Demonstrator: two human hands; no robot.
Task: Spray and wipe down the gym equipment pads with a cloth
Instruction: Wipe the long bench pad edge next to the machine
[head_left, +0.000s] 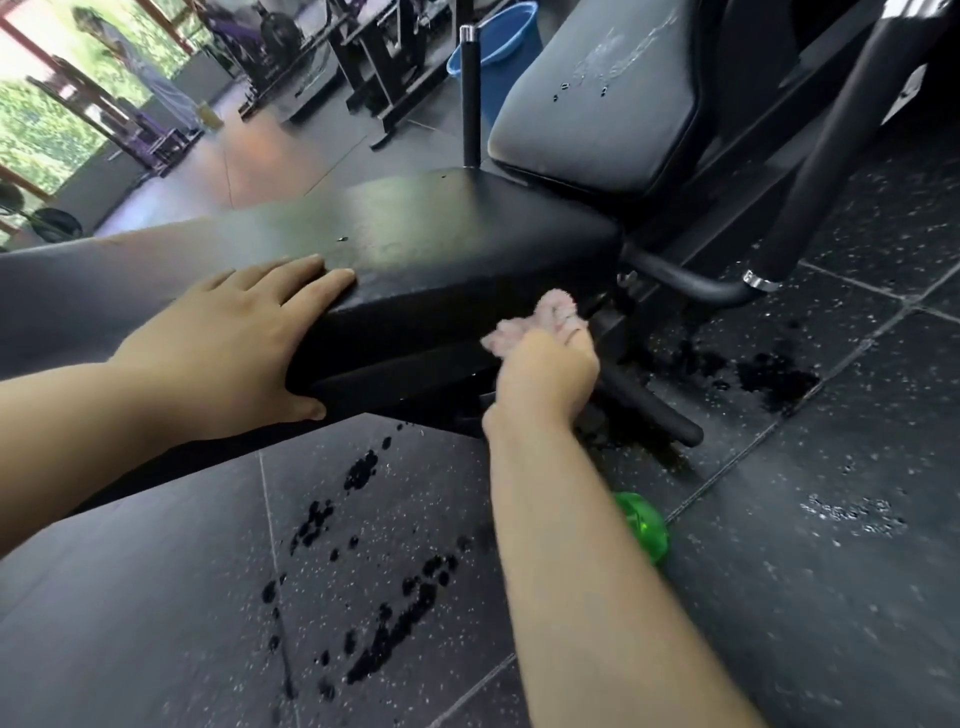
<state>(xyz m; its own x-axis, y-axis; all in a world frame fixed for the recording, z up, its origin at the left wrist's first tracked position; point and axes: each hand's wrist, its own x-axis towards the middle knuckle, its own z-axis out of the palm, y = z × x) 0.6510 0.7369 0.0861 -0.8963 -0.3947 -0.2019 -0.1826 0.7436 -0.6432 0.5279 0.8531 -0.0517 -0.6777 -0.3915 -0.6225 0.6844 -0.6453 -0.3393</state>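
Left hand (223, 343) rests on the seat pad (441, 244), fingers flat and released, apparently to steady it. Right hand (545, 374) fingers grasp the pink cloth (524, 325), pressing it against the pad's side for wiping.

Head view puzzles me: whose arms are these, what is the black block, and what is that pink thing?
No machine here: a person wears a camera on the head, so you look down at their own arms. The left hand rests flat on the corner of a black gym pad. The right hand grips a pink cloth against the pad's side. Wet splashes darken the floor, where something green lies partly hidden behind the right arm.
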